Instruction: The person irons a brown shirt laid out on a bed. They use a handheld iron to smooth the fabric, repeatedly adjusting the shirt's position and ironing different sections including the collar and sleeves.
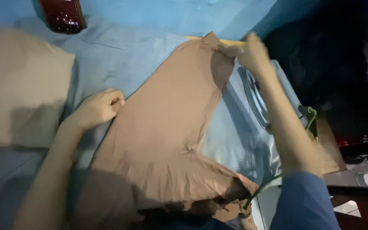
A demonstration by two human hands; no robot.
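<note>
Brown garment (167,127) in both hands' closed grip, left hand (96,108), right hand (252,53).

1. one camera, sitting on my head, tipped steeply down over the blue-covered table (158,55).
2. it's close in, my forearms fill the lower frame.
3. no second view overlaps it.

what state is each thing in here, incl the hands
left hand: closed, gripping the left edge of the brown garment
right hand: pinching the garment's far corner
brown garment: spread flat on the blue sheet, wrinkled at the near end
blue sheet: laid out, creased
beige folded cloth: folded, lying flat to the left
green hanger: lying at the right, partly hidden by the arm
dark phone: lying flat, screen faintly lit
</note>
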